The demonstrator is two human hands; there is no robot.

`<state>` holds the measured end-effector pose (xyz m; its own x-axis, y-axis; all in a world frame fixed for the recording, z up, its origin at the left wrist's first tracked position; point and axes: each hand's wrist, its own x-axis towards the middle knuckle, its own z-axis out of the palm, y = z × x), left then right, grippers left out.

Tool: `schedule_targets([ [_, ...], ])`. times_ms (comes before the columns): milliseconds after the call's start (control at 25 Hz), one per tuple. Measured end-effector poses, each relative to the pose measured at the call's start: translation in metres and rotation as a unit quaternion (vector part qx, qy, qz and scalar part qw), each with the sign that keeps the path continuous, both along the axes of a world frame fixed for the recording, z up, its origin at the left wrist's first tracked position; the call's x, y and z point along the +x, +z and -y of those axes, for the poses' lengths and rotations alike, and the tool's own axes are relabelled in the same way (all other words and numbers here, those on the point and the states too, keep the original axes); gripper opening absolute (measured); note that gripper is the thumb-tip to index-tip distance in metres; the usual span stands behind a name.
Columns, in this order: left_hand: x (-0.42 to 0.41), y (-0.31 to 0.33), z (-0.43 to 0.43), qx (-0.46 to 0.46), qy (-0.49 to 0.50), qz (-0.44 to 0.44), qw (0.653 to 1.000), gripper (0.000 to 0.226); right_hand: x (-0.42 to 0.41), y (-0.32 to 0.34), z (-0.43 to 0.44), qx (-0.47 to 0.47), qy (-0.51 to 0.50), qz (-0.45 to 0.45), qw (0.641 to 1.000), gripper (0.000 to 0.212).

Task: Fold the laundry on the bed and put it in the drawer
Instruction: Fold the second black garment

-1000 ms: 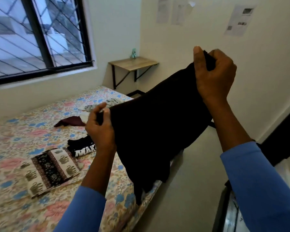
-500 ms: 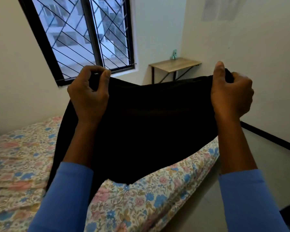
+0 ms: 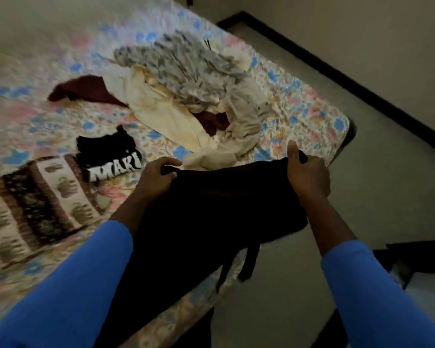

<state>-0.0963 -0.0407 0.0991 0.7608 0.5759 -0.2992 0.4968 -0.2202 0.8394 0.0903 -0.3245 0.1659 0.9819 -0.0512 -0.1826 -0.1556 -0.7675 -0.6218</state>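
The black garment [image 3: 211, 209], pinched at its top corners by the left hand [image 3: 158, 177] and right hand [image 3: 307, 174] over the near edge of the bed [image 3: 312, 114], looks light, limp and best gripped at those corners, with unfolded clothes [image 3: 186, 79] heaped mid-bed and floor [image 3: 362, 172] alongside

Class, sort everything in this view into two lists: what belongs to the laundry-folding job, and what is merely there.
Job: black garment gripped by left hand and right hand; unfolded pile; folded patterned cloth; folded black shirt; bed.
Merely there: floor; black skirting.
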Motion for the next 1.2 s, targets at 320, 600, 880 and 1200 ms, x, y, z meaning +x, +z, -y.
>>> schedule_targets([
  [320, 0.113, -0.162, -0.014, 0.166, 0.144, 0.027, 0.975, 0.032, 0.151, -0.161, -0.078, -0.098, 0.138, 0.026, 0.985, 0.072],
  [600, 0.148, -0.236, -0.067, 0.217, 0.045, -0.106, 0.969, 0.031, 0.219, -0.268, -0.135, -0.138, 0.288, 0.028, 0.947, 0.063],
  [880, 0.091, -0.176, 0.124, 0.321, 0.136, -0.022, 0.937, 0.024, 0.160, -0.267, -0.072, 0.002, 0.471, 0.319, 0.823, 0.041],
  [1200, 0.113, -0.205, 0.306, 0.160, 0.125, -0.283, 0.937, 0.088, 0.145, -0.267, -0.033, -0.091, 0.812, 0.194, 0.543, 0.018],
])
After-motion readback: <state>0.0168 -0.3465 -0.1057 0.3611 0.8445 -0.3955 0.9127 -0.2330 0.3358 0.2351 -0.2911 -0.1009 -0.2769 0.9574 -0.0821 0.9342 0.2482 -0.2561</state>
